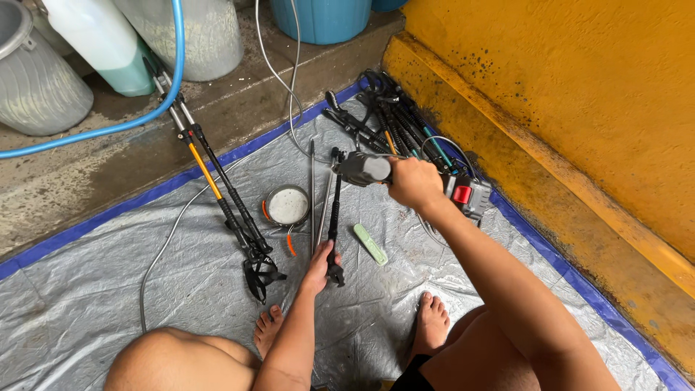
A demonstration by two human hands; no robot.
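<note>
Two hands worked beside the round tin (287, 205): the left hand (319, 262) pinned a black pole (334, 217) to the grey tarp (108, 275), just right of the tin; the right hand (414, 181) gripped a cordless drill (376, 170) above it. Keeping the drill square to the pole seemed wise.

It looks like a makeshift outdoor repair spot beside a house: a grey tarpaulin (108, 282) spread on stained concrete (108, 159) by a weathered yellow wall (579, 87), with buckets (322, 18) and a blue hose (145, 116).
</note>
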